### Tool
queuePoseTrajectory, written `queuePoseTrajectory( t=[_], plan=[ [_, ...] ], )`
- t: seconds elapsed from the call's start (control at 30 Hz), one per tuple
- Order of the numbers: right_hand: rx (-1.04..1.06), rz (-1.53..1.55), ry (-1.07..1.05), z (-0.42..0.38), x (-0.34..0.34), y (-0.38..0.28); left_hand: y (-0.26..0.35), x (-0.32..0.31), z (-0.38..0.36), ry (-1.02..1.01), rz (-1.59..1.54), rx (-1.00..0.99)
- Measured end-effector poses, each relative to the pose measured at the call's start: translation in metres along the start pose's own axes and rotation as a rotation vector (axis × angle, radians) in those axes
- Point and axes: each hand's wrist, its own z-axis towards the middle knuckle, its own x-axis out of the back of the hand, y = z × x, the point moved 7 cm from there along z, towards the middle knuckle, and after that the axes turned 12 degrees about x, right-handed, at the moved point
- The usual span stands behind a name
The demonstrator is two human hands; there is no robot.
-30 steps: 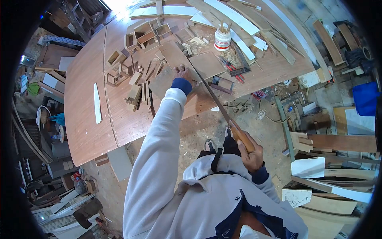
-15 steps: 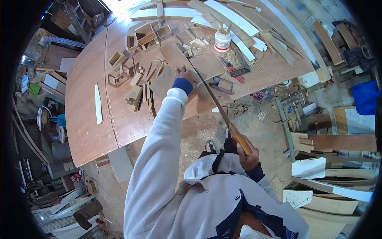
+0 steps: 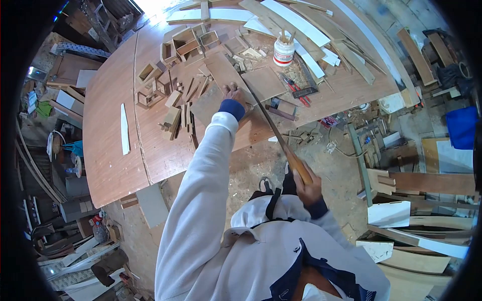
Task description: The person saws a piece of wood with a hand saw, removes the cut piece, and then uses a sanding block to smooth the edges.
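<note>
My left hand (image 3: 233, 94) presses down on a thin brown wooden board (image 3: 217, 68) on the workbench, its fingers lying on the board. My right hand (image 3: 308, 188) is wrapped round the wooden handle of a handsaw (image 3: 271, 124), low in front of my body. The long dark blade slants up and left from that fist and lies along the board's right edge, just right of my left hand. Another flat piece of wood (image 3: 263, 84) sits right of the blade. Whether the teeth are in the wood cannot be made out.
Small wooden box frames (image 3: 187, 44) and loose offcuts (image 3: 173, 118) lie left of the board. To the right are a white tub (image 3: 283, 52) holding sticks, red-handled pliers (image 3: 303, 99) and a dark try square (image 3: 305, 92). Long curved strips (image 3: 296, 22) cover the bench's back.
My right hand and the saw have shifted slightly up the slope towards the bench, the handle now blurred by motion. My left hand stays on the board.
</note>
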Motion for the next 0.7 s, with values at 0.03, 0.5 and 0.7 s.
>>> queuePoseTrajectory(
  t=[0.03, 0.5, 0.7],
  plan=[
    [-0.034, -0.048, -0.040, 0.011, -0.010, 0.006, -0.002, -0.001, -0.002, -0.005, -0.046, -0.006],
    [0.022, 0.000, 0.013, 0.026, -0.004, -0.010, -0.007, -0.014, 0.004, -0.073, -0.097, 0.061],
    [-0.038, 0.011, -0.027, -0.003, 0.019, -0.017, -0.003, 0.007, -0.002, -0.021, -0.121, 0.087]
  ],
)
